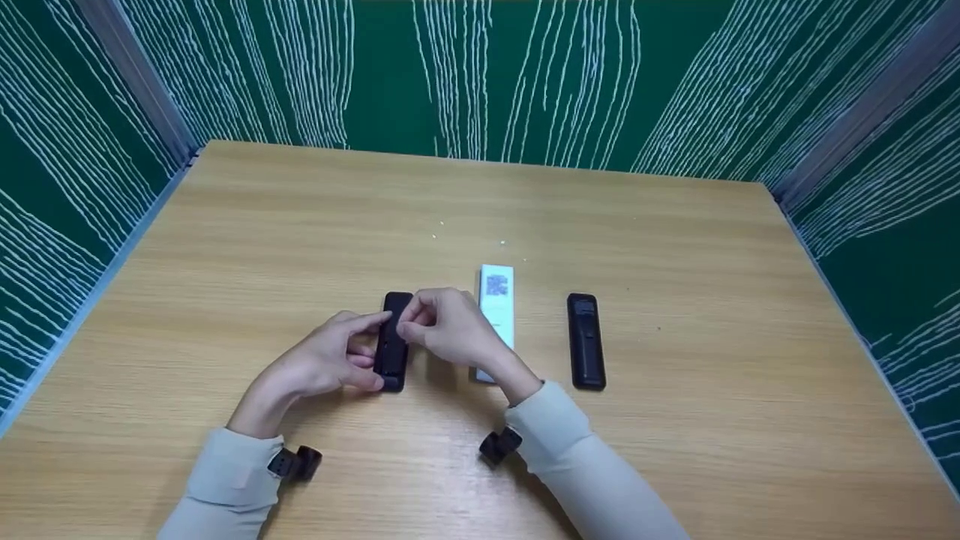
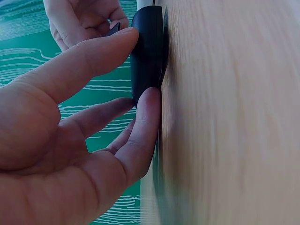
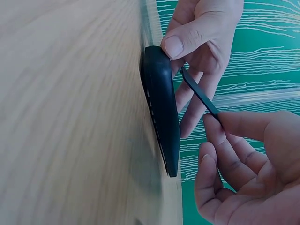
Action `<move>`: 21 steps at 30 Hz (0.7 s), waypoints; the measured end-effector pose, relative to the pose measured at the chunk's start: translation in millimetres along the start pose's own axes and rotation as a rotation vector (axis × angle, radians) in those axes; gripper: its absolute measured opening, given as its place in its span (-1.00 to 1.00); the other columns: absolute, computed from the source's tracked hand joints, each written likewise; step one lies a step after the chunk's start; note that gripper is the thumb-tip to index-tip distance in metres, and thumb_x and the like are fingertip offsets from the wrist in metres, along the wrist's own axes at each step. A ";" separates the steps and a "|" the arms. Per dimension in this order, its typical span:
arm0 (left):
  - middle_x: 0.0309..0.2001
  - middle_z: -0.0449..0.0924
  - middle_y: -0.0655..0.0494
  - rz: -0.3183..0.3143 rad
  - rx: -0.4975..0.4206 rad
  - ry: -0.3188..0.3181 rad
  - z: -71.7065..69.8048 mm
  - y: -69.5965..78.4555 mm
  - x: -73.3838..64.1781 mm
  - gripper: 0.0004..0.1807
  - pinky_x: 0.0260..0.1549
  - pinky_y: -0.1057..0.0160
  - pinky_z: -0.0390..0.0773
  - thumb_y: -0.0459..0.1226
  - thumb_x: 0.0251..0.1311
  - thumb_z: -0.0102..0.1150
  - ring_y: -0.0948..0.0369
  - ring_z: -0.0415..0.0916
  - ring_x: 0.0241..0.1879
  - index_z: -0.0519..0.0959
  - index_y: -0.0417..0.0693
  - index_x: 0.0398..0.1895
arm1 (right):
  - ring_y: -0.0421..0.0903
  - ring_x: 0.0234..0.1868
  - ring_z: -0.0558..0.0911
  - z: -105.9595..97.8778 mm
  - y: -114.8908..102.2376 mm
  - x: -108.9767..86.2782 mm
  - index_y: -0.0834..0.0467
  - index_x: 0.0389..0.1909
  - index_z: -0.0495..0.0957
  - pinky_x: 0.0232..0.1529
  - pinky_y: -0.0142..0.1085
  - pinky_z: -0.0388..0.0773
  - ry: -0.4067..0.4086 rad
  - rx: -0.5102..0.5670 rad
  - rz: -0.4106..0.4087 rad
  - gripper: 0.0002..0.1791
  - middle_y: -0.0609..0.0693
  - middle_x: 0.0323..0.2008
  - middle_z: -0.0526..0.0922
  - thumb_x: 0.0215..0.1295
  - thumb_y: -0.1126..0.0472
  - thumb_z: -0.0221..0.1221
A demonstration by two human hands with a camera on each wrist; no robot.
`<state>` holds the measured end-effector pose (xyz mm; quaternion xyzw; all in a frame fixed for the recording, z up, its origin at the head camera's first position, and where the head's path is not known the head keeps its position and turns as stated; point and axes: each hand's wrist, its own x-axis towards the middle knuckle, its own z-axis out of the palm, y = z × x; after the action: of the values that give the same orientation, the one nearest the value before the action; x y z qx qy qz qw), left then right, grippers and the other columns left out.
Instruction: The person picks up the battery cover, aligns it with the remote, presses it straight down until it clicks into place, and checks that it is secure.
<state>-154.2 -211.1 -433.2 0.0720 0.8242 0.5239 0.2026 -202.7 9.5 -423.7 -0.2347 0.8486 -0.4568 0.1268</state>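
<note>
A black remote control [image 1: 391, 356] lies lengthwise on the table, left of centre. My left hand [image 1: 319, 360] grips it from the left, thumb at the near end and fingers along the side; part of that grip shows in the left wrist view, close over the wood. Above the remote control, my right hand [image 1: 454, 326] pinches a thin black battery cover [image 3: 200, 93] between thumb and fingertips. In the right wrist view the cover slants, its far end close to the remote control's upper face. From the head view the right fingers hide the cover.
Right of the remote control lies a white box [image 1: 497, 307] with a printed square code, partly behind my right wrist. Farther right is a second black remote control [image 1: 587, 345]. Small pale specks dot the wooden table [image 1: 315, 210]; green walls with white lines [image 1: 675, 90] surround it.
</note>
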 end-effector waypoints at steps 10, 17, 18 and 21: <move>0.39 0.17 -0.35 -0.003 -0.013 -0.005 0.2 -0.1 -0.2 0.10 0.20 0.15 0.66 -0.63 -0.02 0.48 -0.11 0.54 0.21 0.17 -0.28 0.65 | -0.26 -0.39 0.59 5.1 -0.1 0.5 0.05 -0.31 0.74 -0.32 -0.38 0.45 -0.012 -0.010 0.015 -0.93 -0.18 -0.44 0.72 0.41 0.23 0.37; 0.38 0.18 -0.35 0.002 -0.015 -0.006 0.7 0.6 -0.8 0.11 0.23 0.15 0.64 -0.63 -0.03 0.48 -0.13 0.53 0.23 0.16 -0.29 0.66 | -0.28 -0.44 0.57 6.6 0.2 0.7 0.07 -0.32 0.74 -0.39 -0.42 0.43 0.000 -0.008 0.005 -0.92 -0.17 -0.45 0.71 0.40 0.24 0.38; 0.38 0.18 -0.34 0.001 -0.016 -0.006 0.8 0.9 -0.8 0.11 0.23 0.14 0.64 -0.63 -0.03 0.48 -0.13 0.53 0.24 0.16 -0.29 0.65 | -0.28 -0.44 0.57 6.8 0.3 0.8 0.07 -0.32 0.74 -0.40 -0.42 0.42 0.002 -0.007 0.004 -0.92 -0.17 -0.46 0.71 0.40 0.24 0.38; 0.38 0.18 -0.33 0.000 -0.014 -0.003 1.3 1.7 -0.8 0.11 0.23 0.15 0.64 -0.63 -0.03 0.48 -0.12 0.53 0.23 0.16 -0.29 0.65 | -0.28 -0.45 0.57 7.8 0.9 0.9 0.07 -0.32 0.75 -0.43 -0.43 0.42 0.004 -0.002 0.000 -0.93 -0.17 -0.45 0.71 0.41 0.24 0.37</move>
<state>-153.1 -209.6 -432.0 0.0711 0.8202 0.5296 0.2043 -200.3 3.9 -428.8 -0.2342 0.8493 -0.4563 0.1249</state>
